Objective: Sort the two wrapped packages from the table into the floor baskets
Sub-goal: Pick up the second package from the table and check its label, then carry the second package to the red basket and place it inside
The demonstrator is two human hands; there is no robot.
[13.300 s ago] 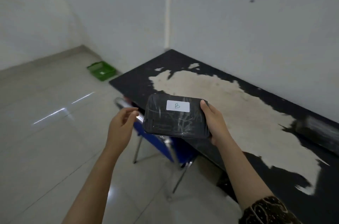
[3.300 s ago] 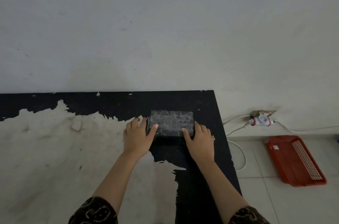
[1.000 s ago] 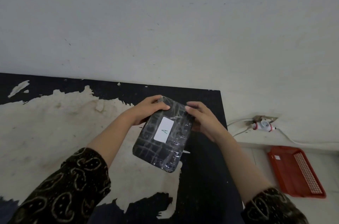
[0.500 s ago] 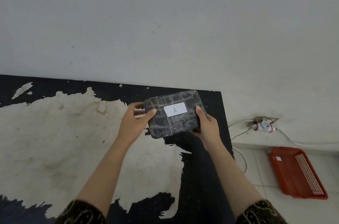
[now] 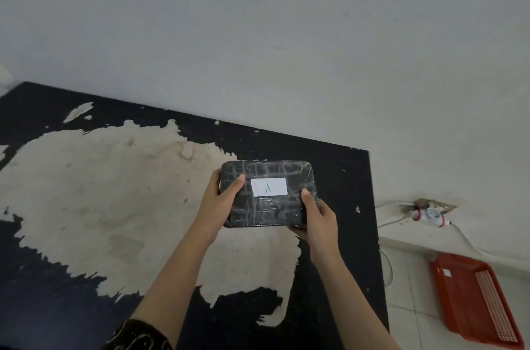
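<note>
I hold a dark package point(image 5: 269, 206) wrapped in clear film, with a white label marked "A" facing me. It is level, lifted above the black table point(image 5: 344, 177) near its right end. My left hand point(image 5: 220, 203) grips its left edge, thumb on top. On its right lower edge my right hand point(image 5: 315, 220) grips it, thumb on top. A red basket point(image 5: 464, 292) lies on the floor to the right of the table. No other package or basket is in view.
The table's black top is worn to a large pale patch point(image 5: 114, 191) and stands against a white wall. A socket with a white cable point(image 5: 430, 214) sits at the wall's base, just behind the red basket. Tiled floor point(image 5: 407, 321) lies between table and basket.
The package went from tilted with its label askew to level with the label upright. Both hands shifted their grip to its two sides. My view turned slightly right.
</note>
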